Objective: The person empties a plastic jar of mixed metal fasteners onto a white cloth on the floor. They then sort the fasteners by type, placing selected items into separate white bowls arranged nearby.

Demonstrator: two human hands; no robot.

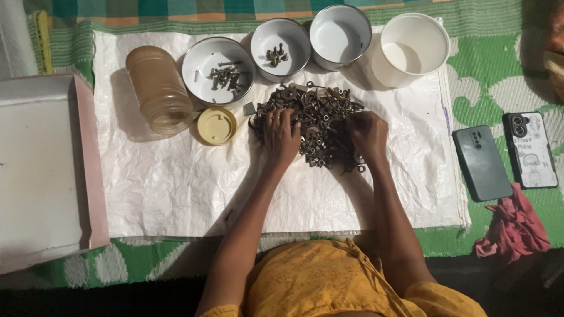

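Observation:
A heap of dark metal nuts, bolts and washers [317, 108] lies on a crinkled white plastic sheet [176, 188]. My left hand [281, 134] rests palm-down on the heap's left side, fingers spread over the pieces. My right hand [367, 132] is on the heap's right side, fingers curled into the hardware; what it pinches is hidden. Behind the heap stand white bowls: one [202, 67] with several bolts, one [294, 32] with a few small pieces, one [329, 47] bare inside, and a white cup [429, 64].
A clear amber jar [158, 88] lies on its side at the left, its yellow lid [216, 125] beside it. A shallow cardboard box [35, 170] sits far left. Two phones [482, 163] [530, 150] and a red cloth [514, 226] lie at the right on a green mat.

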